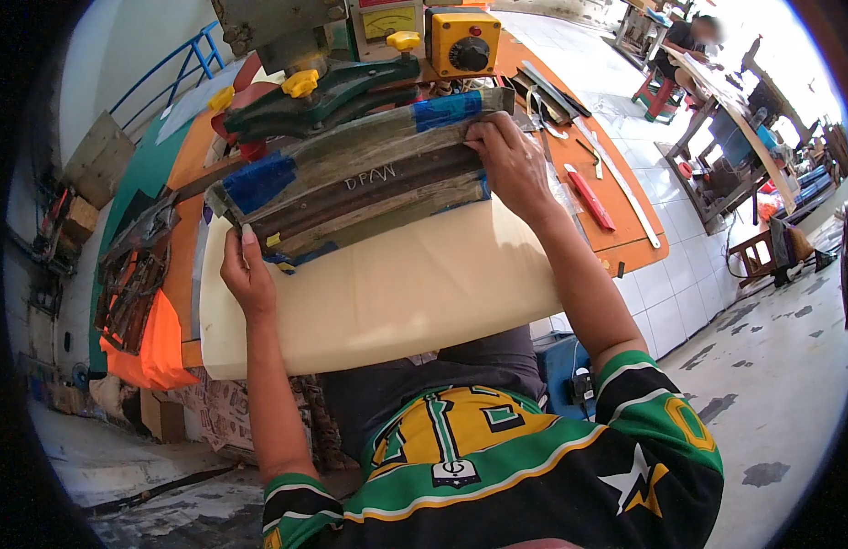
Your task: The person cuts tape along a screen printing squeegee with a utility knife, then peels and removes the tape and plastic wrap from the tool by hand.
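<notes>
A long, slightly curved metal mould (pixel 369 178) with dark brown bars, blue tape at its corners and chalk-like lettering on its middle bar is tilted up in front of me. My left hand (pixel 248 274) grips its lower left end, thumb on the near face and fingers partly hidden. At the upper right end my right hand (pixel 515 169) is closed on its edge. Beneath it, a smooth cream-coloured sheet (pixel 397 306) drapes over the table's near edge. Just behind the mould stands a machine with a dark green clamp arm (pixel 323 101) and yellow knobs.
A yellow control box (pixel 462 44) with a black dial stands behind. On the orange tabletop (pixel 616 240) lie a red-handled cutter (pixel 589 197) and a steel ruler (pixel 625 178). Dark metal pieces (pixel 136 274) and orange cloth (pixel 154 343) are at left. Another person (pixel 689 41) sits far right.
</notes>
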`<state>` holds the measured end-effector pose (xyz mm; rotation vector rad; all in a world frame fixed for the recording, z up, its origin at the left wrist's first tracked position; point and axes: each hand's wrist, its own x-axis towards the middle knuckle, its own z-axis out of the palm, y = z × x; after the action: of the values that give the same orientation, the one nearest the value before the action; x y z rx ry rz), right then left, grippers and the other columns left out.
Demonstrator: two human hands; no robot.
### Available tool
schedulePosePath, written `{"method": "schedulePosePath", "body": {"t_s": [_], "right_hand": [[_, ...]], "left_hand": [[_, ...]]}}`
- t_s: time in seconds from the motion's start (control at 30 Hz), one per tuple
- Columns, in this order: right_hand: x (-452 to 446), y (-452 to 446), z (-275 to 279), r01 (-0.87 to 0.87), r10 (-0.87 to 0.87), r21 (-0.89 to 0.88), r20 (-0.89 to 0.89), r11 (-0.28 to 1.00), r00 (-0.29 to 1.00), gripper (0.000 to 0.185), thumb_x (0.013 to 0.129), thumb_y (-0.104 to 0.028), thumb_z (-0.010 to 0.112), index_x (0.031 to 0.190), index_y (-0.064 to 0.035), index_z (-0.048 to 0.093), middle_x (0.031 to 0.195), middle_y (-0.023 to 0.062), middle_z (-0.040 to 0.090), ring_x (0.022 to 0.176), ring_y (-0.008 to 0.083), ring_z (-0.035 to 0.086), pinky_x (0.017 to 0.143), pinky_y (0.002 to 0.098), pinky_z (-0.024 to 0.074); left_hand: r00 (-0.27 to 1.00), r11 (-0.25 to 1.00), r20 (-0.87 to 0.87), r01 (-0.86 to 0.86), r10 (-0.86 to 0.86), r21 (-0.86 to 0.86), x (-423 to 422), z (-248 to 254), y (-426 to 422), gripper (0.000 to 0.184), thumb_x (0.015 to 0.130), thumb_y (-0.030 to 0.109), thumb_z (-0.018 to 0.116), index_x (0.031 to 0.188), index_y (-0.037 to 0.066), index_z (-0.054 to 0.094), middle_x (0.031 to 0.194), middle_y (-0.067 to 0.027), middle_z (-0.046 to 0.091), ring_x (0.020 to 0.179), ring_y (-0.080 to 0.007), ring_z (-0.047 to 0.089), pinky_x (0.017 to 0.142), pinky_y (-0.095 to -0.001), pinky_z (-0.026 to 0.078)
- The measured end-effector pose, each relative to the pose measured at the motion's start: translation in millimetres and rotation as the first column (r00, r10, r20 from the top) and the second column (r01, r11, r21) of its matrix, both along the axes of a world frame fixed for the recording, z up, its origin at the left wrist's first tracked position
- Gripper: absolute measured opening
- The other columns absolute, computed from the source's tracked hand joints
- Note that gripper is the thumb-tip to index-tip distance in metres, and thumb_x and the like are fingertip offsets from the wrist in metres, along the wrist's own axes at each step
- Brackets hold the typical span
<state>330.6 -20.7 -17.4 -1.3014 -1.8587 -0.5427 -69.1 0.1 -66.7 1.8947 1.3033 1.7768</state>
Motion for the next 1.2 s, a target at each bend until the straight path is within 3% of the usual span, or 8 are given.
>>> {"method": "schedulePosePath", "body": {"t_s": [0.43, 0.53, 0.63, 0.7, 0.9, 1.03, 1.13, 1.2], "right_hand": [[-1, 2, -6, -0.013, 0.026, 0.087, -0.15, 0.996, 0.988, 0.011, 0.096, -0.009, 0.066, 0.105, -0.0066, 0.06, 0.104, 0.0122, 0.058, 0.086, 0.0359, 0.067, 0.071, 0.0463, 0.0549], [1, 1, -6, -0.028, 0.044, 0.079, -0.209, 0.996, 0.977, 0.014, 0.095, -0.009, 0.069, 0.106, -0.0062, 0.062, 0.104, 0.0124, 0.059, 0.087, 0.0355, 0.067, 0.072, 0.0451, 0.0553], [5, -3, -4, -0.158, 0.167, 0.056, -0.25, 0.986, 0.954, 0.017, 0.094, -0.012, 0.072, 0.108, -0.0062, 0.064, 0.106, 0.0126, 0.059, 0.088, 0.0349, 0.067, 0.074, 0.044, 0.0558], [4, -10, -1, -0.176, 0.154, -0.047, -0.301, 0.983, 0.941, 0.021, 0.093, -0.015, 0.075, 0.109, -0.0068, 0.065, 0.107, 0.0123, 0.059, 0.089, 0.0343, 0.067, 0.075, 0.0437, 0.0558], [4, 1, -3, -0.052, 0.059, 0.058, -0.118, 0.997, 0.991, 0.014, 0.096, -0.015, 0.07, 0.104, -0.0082, 0.062, 0.103, 0.0117, 0.058, 0.085, 0.0349, 0.067, 0.072, 0.0437, 0.0561], [3, -2, -2, -0.042, 0.05, 0.069, -0.128, 0.997, 0.991, 0.011, 0.097, -0.014, 0.067, 0.103, -0.0081, 0.06, 0.101, 0.0122, 0.057, 0.084, 0.036, 0.067, 0.069, 0.0442, 0.056], [3, -1, 0, -0.067, 0.078, 0.083, -0.136, 0.994, 0.988, 0.011, 0.097, -0.011, 0.066, 0.103, -0.0072, 0.059, 0.102, 0.013, 0.058, 0.084, 0.0372, 0.067, 0.068, 0.0451, 0.0556], [4, 0, 1, -0.112, 0.127, 0.097, -0.164, 0.989, 0.978, 0.011, 0.097, -0.008, 0.065, 0.105, -0.0057, 0.058, 0.103, 0.0139, 0.059, 0.085, 0.0379, 0.067, 0.069, 0.0458, 0.0555]], "left_hand": [[1.0, 1.0, -0.016, -0.01, 0.01, 0.002, -2, -3, 1, 0.03, 0.109, 0.027, 0.052, 0.101, 0.0, 0.062, 0.077, 0.0004, 0.054, 0.07, -0.008, 0.045, 0.062, -0.0256, 0.037], [1.0, 1.0, 0.01, -0.008, 0.008, -0.015, -3, -3, 1, 0.03, 0.109, 0.027, 0.053, 0.102, -0.001, 0.062, 0.078, -0.001, 0.055, 0.071, -0.0086, 0.046, 0.062, -0.026, 0.038], [1.0, 1.0, -0.022, -0.005, 0.004, -0.029, -5, -3, 2, 0.03, 0.109, 0.026, 0.053, 0.102, -0.001, 0.062, 0.077, -0.0013, 0.055, 0.07, -0.0089, 0.046, 0.062, -0.0261, 0.038], [1.0, 1.0, -0.012, -0.015, 0.015, 0.023, -1, -2, 3, 0.029, 0.109, 0.026, 0.053, 0.1, -0.001, 0.061, 0.076, -0.0005, 0.054, 0.069, -0.0089, 0.045, 0.062, -0.0258, 0.038], [1.0, 0.999, -0.012, -0.019, 0.018, -0.042, -5, -6, 3, 0.029, 0.109, 0.026, 0.051, 0.101, 0.0, 0.062, 0.077, 0.0004, 0.054, 0.069, -0.0078, 0.043, 0.061, -0.0249, 0.036], [1.0, 0.999, 0.028, -0.009, 0.01, -0.034, -2, -7, 3, 0.029, 0.11, 0.025, 0.05, 0.102, 0.0, 0.062, 0.077, 0.0018, 0.054, 0.068, -0.0064, 0.042, 0.06, -0.0245, 0.035], [1.0, 0.993, -0.011, -0.029, 0.028, -0.115, -3, -7, 3, 0.033, 0.11, 0.026, 0.048, 0.107, -0.003, 0.062, 0.082, 0.0, 0.057, 0.073, -0.0092, 0.047, 0.065, -0.0259, 0.04], [0.996, 0.999, 0.083, 0.036, -0.037, 0.011, 2, -14, 10, 0.037, 0.111, 0.029, 0.045, 0.112, -0.004, 0.062, 0.088, -0.0037, 0.06, 0.081, -0.0135, 0.051, 0.075, -0.0287, 0.045]]}}
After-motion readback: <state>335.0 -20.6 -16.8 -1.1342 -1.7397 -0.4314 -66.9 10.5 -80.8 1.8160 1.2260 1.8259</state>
